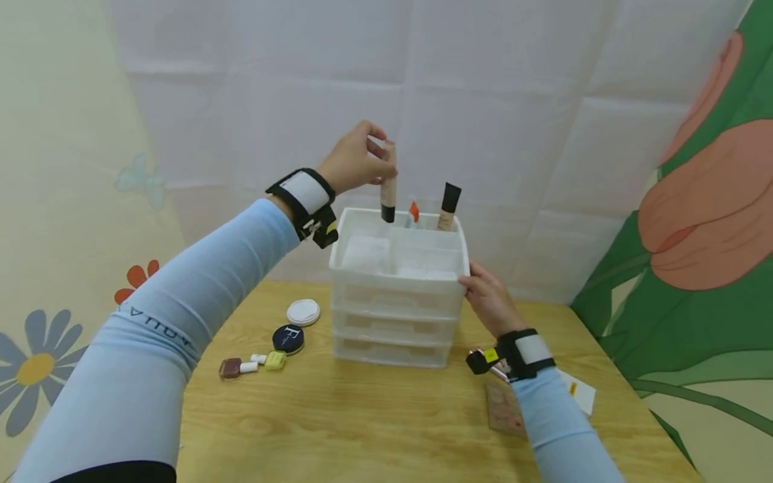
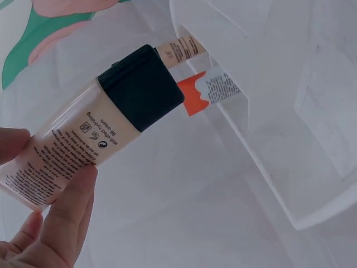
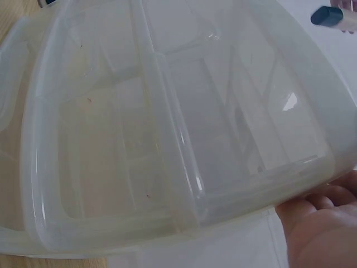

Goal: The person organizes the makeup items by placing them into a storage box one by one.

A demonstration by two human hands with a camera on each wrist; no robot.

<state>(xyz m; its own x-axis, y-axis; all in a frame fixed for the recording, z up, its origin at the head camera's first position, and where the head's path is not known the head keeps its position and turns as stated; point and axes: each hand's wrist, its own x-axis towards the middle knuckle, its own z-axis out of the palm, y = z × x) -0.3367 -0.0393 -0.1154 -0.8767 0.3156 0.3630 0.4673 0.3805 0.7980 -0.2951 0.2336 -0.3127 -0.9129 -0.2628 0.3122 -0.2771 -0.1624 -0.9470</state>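
Observation:
My left hand pinches a beige BB cream tube by its body, with the black cap pointing down. The tube is over the back rim of a translucent white drawer organizer. In the organizer's divided top stand another beige tube with a black cap and an orange-tipped item, whose printed side shows in the left wrist view. My right hand grips the organizer's upper right edge. In the right wrist view its curled fingers lie against the side.
On the wooden table, left of the organizer, lie a white round case, a dark compact, a yellow bottle and a brown bottle. A palette and a white card are partly hidden by my right forearm.

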